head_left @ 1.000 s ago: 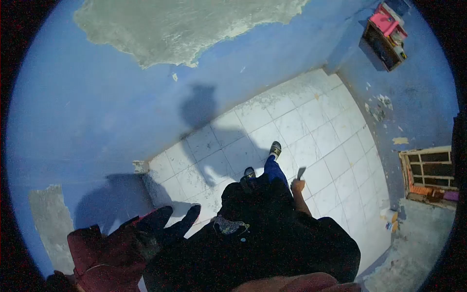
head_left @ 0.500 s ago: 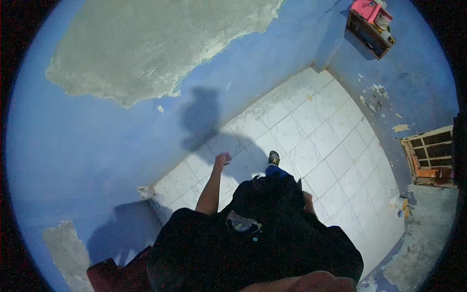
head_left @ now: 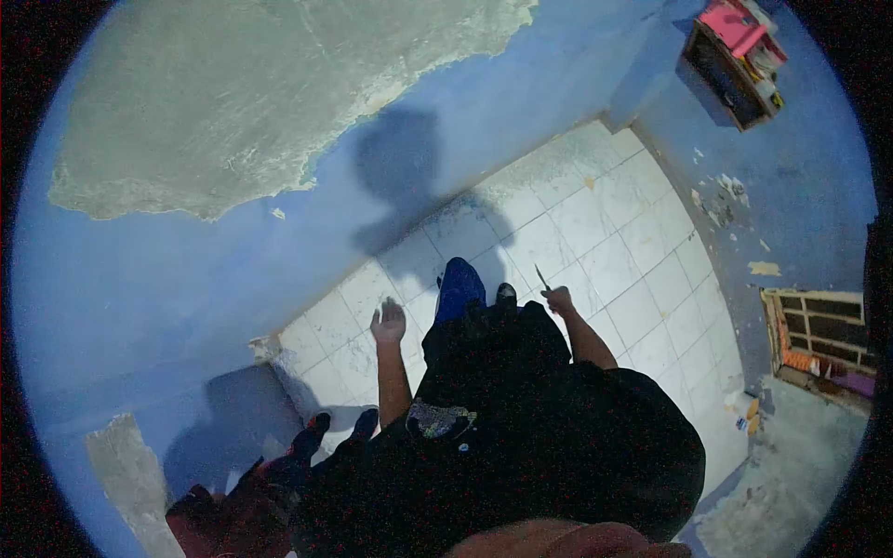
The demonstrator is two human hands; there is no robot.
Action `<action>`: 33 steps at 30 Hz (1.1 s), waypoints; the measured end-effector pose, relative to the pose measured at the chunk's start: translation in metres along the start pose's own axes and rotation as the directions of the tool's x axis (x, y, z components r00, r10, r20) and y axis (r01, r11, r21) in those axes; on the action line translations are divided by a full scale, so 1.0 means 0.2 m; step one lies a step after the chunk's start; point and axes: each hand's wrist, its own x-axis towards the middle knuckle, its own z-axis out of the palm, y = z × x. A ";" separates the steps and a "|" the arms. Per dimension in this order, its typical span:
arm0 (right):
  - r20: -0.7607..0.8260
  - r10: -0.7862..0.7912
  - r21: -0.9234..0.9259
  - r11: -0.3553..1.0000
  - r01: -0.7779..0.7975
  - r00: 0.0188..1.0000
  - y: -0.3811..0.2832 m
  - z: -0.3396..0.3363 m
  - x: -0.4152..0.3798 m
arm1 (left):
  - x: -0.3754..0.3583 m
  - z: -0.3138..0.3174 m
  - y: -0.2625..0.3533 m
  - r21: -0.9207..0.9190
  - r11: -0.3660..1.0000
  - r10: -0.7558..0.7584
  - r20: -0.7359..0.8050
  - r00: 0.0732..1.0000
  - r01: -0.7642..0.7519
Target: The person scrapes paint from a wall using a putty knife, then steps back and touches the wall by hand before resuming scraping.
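My left hand (head_left: 388, 321) hangs low in front of me over the tiled floor, fingers stretched out and nothing in them. On the other side, my right hand (head_left: 559, 300) is closed around a slim, pointed knife (head_left: 540, 276); its blade sticks out forward, and the handle is hidden in my fingers. Between the hands are my dark shirt (head_left: 502, 437), a raised knee in blue trousers (head_left: 461, 290) and the tip of one dark shoe (head_left: 506, 293).
White tiles (head_left: 605, 251) run along a blue wall (head_left: 242, 288) with a bare plaster patch (head_left: 214, 102). Another person in dark red clothing (head_left: 228, 525) is at lower left. A wall shelf (head_left: 721, 79) holds a pink item. A barred window (head_left: 819, 325) and small containers (head_left: 744, 409) are at right.
My right hand has come out from beside my body, showing the knife. The left hand has shifted left and opened its fingers. My blue-trousered leg has swung forward; the other person's feet have appeared.
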 end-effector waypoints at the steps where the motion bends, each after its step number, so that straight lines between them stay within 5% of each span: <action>1: -0.008 -0.010 -0.101 0.995 0.009 1.000 -0.03 0.06 0.11 | -0.05 0.02 0.03 -0.079 0.996 0.044 -0.046 0.998 -0.048; 2: 0.132 -0.532 -0.520 0.681 0.516 0.836 -0.06 0.10 0.21 | -0.07 0.05 0.05 -0.062 0.991 0.110 -0.103 0.989 -0.117; 3: 0.460 -0.772 -0.684 0.007 0.729 0.439 -0.07 0.13 0.30 | -0.04 0.03 0.10 -0.189 0.978 0.072 -0.087 0.994 -0.087; 5: 0.360 -0.488 -0.645 0.486 0.590 0.796 -0.12 0.25 0.45 | 0.09 0.00 0.15 -0.198 0.961 0.175 -0.103 0.979 -0.193; 6: 0.377 -0.657 -0.158 0.649 0.744 0.653 -0.11 0.24 0.52 | 0.14 0.07 0.14 -0.173 0.966 0.175 -0.111 0.978 -0.193; 7: 0.301 -0.200 -0.161 0.953 0.256 0.933 -0.17 0.24 0.54 | 0.21 0.16 0.10 -0.166 0.974 0.141 -0.090 0.986 -0.155; 9: 0.471 -0.590 -0.256 0.620 0.742 0.656 -0.20 0.21 0.71 | 0.38 0.37 0.08 -0.140 0.986 0.084 -0.059 0.995 -0.091; 10: 0.369 -0.475 -0.353 0.723 0.594 0.798 -0.32 0.19 0.65 | 0.46 0.51 0.05 -0.061 0.997 0.047 0.086 0.995 -0.042; 11: 0.224 -0.382 -0.354 0.825 0.440 0.897 -0.46 0.17 0.57 | 0.53 0.71 -0.03 0.030 0.974 0.227 -0.004 0.974 -0.227; 12: 0.070 -0.274 -0.308 0.909 0.282 0.959 -0.62 0.15 0.48 | 0.42 0.99 -0.18 0.204 0.894 0.395 0.065 0.916 -0.400; 13: -0.105 -0.173 -0.154 0.976 0.155 0.979 -0.76 0.13 0.43 | 0.34 1.25 -0.29 0.449 0.692 0.532 0.211 0.820 -0.565; 14: -0.138 -0.186 -0.132 0.977 0.168 0.973 -0.90 0.10 0.42 | 0.46 1.40 -0.30 0.585 -0.033 0.677 0.610 0.412 -0.811; 15: -0.172 -0.197 -0.108 0.978 0.180 0.965 -1.02 0.08 0.43 | 0.12 1.75 -0.51 0.332 -0.272 0.582 0.804 0.120 -0.903; 16: -0.192 -0.304 -0.099 0.952 0.290 0.933 -1.15 0.06 0.42 | -0.06 1.99 -0.59 0.202 -0.492 0.478 0.876 -0.068 -0.847; 17: -0.208 -0.401 -0.094 0.916 0.389 0.892 -1.29 0.06 0.40 | -0.19 2.18 -0.63 0.057 -0.677 0.329 0.915 -0.233 -0.734; 19: -0.320 -0.313 0.084 0.931 0.356 0.894 -1.63 0.12 0.36 | -0.35 2.49 -0.66 -0.198 -0.713 0.259 0.817 -0.515 -0.672; 20: -0.314 -0.330 0.155 0.907 0.391 0.890 -1.80 0.16 0.35 | -0.37 2.62 -0.64 -0.288 -0.625 0.293 0.775 -0.560 -0.725; 21: -0.314 -0.346 0.226 0.877 0.423 0.884 -1.96 0.18 0.33 | -0.36 2.73 -0.61 -0.379 -0.524 0.333 0.733 -0.593 -0.763; 25: -0.320 -0.379 0.563 0.661 0.496 0.868 -2.39 0.35 0.32 | -0.13 2.98 -0.51 -0.289 -0.829 0.186 0.666 -0.723 -0.479; 30: -0.373 -0.325 0.620 0.610 0.494 0.869 -2.59 0.62 0.25 | 0.09 2.89 -0.40 -0.217 -0.839 0.142 0.797 -0.587 -0.498; 33: -0.417 -0.359 0.616 0.564 0.550 0.835 -2.57 0.69 0.28 | 0.15 2.76 -0.34 -0.174 -0.789 0.118 0.899 -0.423 -0.590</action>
